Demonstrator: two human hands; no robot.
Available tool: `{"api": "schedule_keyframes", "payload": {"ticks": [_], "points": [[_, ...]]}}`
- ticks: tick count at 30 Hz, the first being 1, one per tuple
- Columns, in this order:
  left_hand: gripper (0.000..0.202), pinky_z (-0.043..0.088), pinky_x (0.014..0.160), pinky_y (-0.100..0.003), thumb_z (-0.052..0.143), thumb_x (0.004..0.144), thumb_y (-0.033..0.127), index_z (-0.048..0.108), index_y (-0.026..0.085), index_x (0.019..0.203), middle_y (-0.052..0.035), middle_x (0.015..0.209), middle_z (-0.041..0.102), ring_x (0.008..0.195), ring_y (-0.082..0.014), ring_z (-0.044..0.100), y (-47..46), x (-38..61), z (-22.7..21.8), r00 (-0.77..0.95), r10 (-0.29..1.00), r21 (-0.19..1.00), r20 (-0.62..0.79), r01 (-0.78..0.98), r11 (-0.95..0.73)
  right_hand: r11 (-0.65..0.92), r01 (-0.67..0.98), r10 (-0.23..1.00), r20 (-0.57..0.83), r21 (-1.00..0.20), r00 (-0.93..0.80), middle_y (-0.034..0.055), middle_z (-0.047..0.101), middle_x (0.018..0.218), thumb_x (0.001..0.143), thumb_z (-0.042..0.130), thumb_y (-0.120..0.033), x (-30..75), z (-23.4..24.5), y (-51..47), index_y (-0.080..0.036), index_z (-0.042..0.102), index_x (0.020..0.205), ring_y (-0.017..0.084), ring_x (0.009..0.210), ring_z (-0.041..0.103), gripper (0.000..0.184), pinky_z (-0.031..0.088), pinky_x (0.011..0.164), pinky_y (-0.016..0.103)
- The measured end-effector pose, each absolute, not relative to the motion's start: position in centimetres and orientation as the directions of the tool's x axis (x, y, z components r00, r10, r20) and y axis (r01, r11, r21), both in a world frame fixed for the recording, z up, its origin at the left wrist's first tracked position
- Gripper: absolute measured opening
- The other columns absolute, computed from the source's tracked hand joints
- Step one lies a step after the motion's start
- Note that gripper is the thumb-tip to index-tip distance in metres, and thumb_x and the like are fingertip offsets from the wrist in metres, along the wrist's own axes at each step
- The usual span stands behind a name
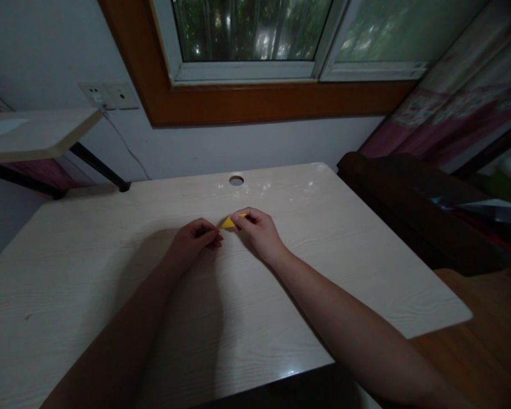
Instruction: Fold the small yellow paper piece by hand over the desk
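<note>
A small yellow folded paper piece (pixel 229 222) lies on the pale wooden desk (pixel 111 272), between both hands. My right hand (pixel 259 233) has its fingers curled and pinches the paper's right end. My left hand (pixel 193 239) rests just left of it, fingers curled together, fingertips at the paper's left corner. Most of the paper is hidden under the fingers.
A round cable hole (pixel 236 180) is in the desk near the wall. A raised side shelf (pixel 34 133) stands at the left, below a wall socket (pixel 108 95). A dark chair or sofa (pixel 413 204) sits close to the desk's right edge. A window is above.
</note>
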State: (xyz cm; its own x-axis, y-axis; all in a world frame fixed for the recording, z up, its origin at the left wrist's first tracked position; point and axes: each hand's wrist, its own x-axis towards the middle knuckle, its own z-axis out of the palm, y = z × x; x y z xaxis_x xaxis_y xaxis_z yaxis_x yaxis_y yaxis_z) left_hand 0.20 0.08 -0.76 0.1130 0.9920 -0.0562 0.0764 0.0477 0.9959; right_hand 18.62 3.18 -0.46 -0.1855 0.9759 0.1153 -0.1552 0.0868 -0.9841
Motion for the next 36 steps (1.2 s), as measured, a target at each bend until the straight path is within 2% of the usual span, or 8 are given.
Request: {"api": "schedule_keyframes", "payload": {"ticks": [5,8,13,20,25,31,36], "points": [[0.023,0.056,0.067,-0.03,0.064,0.082,0.039,0.064,0.017,0.085,-0.0047,0.08,0.072,0.069,-0.016,0.067,0.1,0.4,-0.7,0.113,0.993,1.0,-0.028,0.014,0.026,0.089,-0.145,0.972,0.117,-0.985,-0.202,0.0023,0.066,0.07,0.076,0.071,-0.041,18.6,-0.9,3.3,-0.016,0.069,0.078,0.014,0.067,0.059,0.025,0.048,0.068,0.029],[0.029,0.055,0.065,-0.028,0.064,0.082,0.045,0.066,0.017,0.088,-0.0051,0.08,0.072,0.069,-0.0157,0.066,0.0,0.6,-0.5,0.155,0.987,0.993,-0.034,0.114,0.016,0.082,-0.128,0.963,0.112,-0.988,-0.247,0.0033,0.068,0.075,0.076,0.071,-0.041,18.5,-1.5,3.3,-0.017,0.07,0.081,0.014,0.069,0.06,0.025,0.049,0.068,0.029],[0.032,0.052,0.062,-0.026,0.065,0.08,0.05,0.067,0.018,0.082,-0.003,0.074,0.071,0.066,-0.0149,0.064,0.0,0.8,-0.6,0.163,0.986,0.968,-0.022,0.25,-0.02,0.105,-0.082,0.931,0.127,-0.991,-0.343,0.0044,0.071,0.081,0.077,0.07,-0.04,18.4,-2.1,3.2,-0.018,0.072,0.086,0.015,0.073,0.062,0.023,0.049,0.069,0.03],[0.031,0.051,0.063,-0.026,0.066,0.079,0.048,0.066,0.018,0.079,-0.0024,0.073,0.07,0.065,-0.0143,0.064,-0.2,0.7,-0.4,0.15,0.988,0.97,-0.04,0.243,0.002,0.061,-0.155,0.968,0.096,-0.986,-0.231,0.0036,0.071,0.08,0.072,0.074,-0.034,18.4,-1.6,3.4,-0.019,0.071,0.082,0.014,0.072,0.062,0.019,0.049,0.072,0.03],[0.03,0.051,0.064,-0.026,0.066,0.079,0.048,0.065,0.017,0.079,-0.0027,0.074,0.07,0.065,-0.0144,0.063,-0.2,0.7,-0.3,0.151,0.988,0.974,-0.035,0.227,0.0,0.1,-0.159,0.976,0.128,-0.982,-0.177,0.0024,0.069,0.077,0.072,0.075,-0.033,18.3,-1.6,3.5,-0.018,0.07,0.083,0.013,0.07,0.061,0.019,0.048,0.07,0.029],[0.029,0.052,0.068,-0.027,0.063,0.082,0.045,0.068,0.018,0.086,-0.0037,0.078,0.071,0.07,-0.0156,0.065,-0.2,0.9,-0.2,0.165,0.986,0.979,-0.02,0.204,-0.014,0.143,-0.119,0.962,0.166,-0.983,-0.218,0.0028,0.07,0.081,0.075,0.073,-0.035,18.4,-2.0,3.4,-0.02,0.07,0.087,0.014,0.073,0.063,0.019,0.049,0.07,0.028],[0.029,0.052,0.064,-0.026,0.065,0.081,0.046,0.068,0.018,0.079,-0.0029,0.072,0.07,0.066,-0.0148,0.064,-0.2,0.9,-0.1,0.142,0.989,0.966,-0.048,0.257,0.01,0.174,-0.067,0.95,0.186,-0.982,-0.251,0.0037,0.071,0.084,0.078,0.071,-0.035,18.3,-2.1,3.2,-0.021,0.071,0.092,0.014,0.075,0.064,0.019,0.049,0.07,0.028]]}}
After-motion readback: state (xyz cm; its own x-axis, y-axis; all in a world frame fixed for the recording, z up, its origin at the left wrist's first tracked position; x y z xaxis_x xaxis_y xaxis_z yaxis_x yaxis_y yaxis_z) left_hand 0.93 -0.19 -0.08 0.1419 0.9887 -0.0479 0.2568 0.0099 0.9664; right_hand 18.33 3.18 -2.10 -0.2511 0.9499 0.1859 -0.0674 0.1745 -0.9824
